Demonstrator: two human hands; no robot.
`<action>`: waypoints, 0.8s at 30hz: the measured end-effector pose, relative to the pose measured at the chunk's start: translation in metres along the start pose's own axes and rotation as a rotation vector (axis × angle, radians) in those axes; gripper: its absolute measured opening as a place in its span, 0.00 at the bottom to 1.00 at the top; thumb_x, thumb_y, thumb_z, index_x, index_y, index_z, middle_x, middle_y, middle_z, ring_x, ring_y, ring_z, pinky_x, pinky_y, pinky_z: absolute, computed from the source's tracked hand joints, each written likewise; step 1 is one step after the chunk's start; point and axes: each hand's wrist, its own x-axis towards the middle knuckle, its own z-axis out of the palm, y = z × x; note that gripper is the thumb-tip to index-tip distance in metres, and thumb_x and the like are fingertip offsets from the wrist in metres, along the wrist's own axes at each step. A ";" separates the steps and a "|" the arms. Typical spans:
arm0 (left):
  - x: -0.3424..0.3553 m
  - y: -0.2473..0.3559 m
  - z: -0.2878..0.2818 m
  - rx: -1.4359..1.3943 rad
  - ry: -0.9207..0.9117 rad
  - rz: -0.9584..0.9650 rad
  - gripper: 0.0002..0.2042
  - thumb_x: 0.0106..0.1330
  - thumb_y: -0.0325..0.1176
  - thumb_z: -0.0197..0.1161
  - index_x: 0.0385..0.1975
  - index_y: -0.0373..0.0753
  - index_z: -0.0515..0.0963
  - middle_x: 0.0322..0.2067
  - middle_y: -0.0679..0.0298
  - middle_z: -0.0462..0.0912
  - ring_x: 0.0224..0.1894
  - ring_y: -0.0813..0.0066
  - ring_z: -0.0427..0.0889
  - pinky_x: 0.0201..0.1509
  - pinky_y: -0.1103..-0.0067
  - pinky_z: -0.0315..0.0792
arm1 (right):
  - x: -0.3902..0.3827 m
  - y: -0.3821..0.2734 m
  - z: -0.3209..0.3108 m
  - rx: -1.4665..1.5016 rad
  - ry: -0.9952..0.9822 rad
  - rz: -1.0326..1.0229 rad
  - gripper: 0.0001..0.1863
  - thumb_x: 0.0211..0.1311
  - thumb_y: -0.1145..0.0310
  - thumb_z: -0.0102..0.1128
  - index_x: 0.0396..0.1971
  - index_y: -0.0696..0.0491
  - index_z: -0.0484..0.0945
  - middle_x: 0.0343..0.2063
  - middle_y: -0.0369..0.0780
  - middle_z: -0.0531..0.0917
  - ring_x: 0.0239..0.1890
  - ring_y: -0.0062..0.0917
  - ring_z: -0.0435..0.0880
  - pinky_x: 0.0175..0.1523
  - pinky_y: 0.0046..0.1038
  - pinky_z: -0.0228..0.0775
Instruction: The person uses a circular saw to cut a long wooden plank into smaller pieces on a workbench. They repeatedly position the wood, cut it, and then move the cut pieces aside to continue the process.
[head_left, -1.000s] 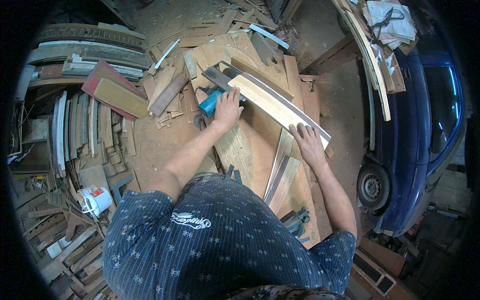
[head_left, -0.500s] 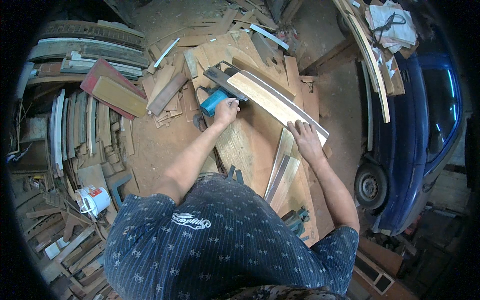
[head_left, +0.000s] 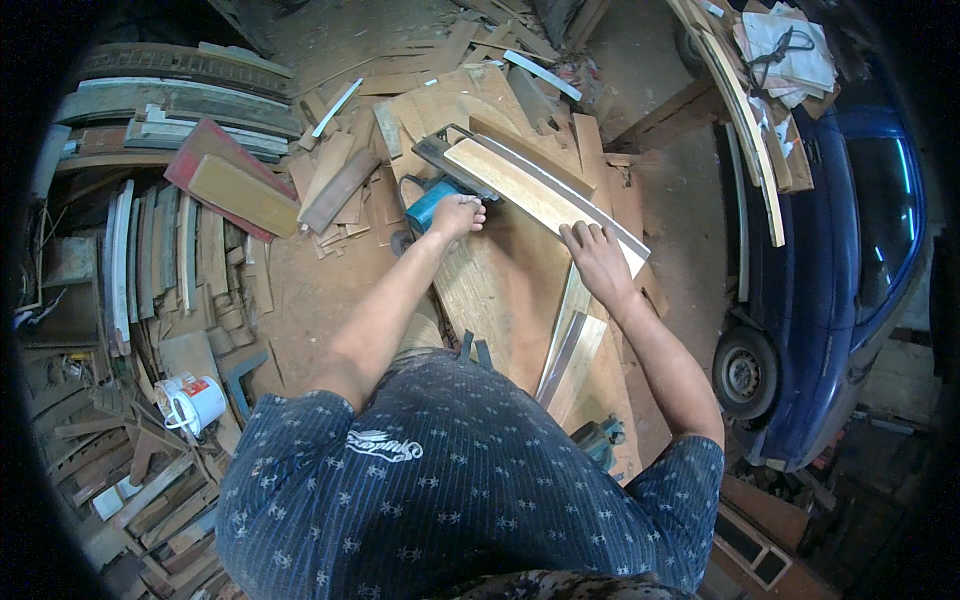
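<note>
Keep the right hand's [head_left: 602, 266] pressure light and even: its fingers rest on the board's [head_left: 523, 193] nearer end—whether the thumb grips underneath, I cannot tell. The left hand [head_left: 459, 217] is curled beside the teal tool [head_left: 427, 204], its contents hidden; keep those fingertips off the black bed [head_left: 434, 153]. The board overlies that bed—best kept parallel to the brown strip [head_left: 530, 153] beyond.

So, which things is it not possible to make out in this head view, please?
All in the head view:
- What the left hand may grip: its own curled fingers hide it.
- The underside of the pale wooden board: its top face hides it.
- Part of the teal power tool: the left hand covers it.
- The far side of the blue car: its near side hides it.
</note>
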 end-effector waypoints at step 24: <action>0.044 0.038 -0.002 -0.109 0.235 -0.221 0.23 0.67 0.49 0.66 0.42 0.30 0.78 0.35 0.60 0.80 0.24 0.73 0.75 0.26 0.74 0.76 | 0.102 -0.016 0.046 0.033 0.123 -0.047 0.17 0.58 0.70 0.55 0.48 0.54 0.76 0.40 0.39 0.79 0.49 0.30 0.78 0.53 0.33 0.67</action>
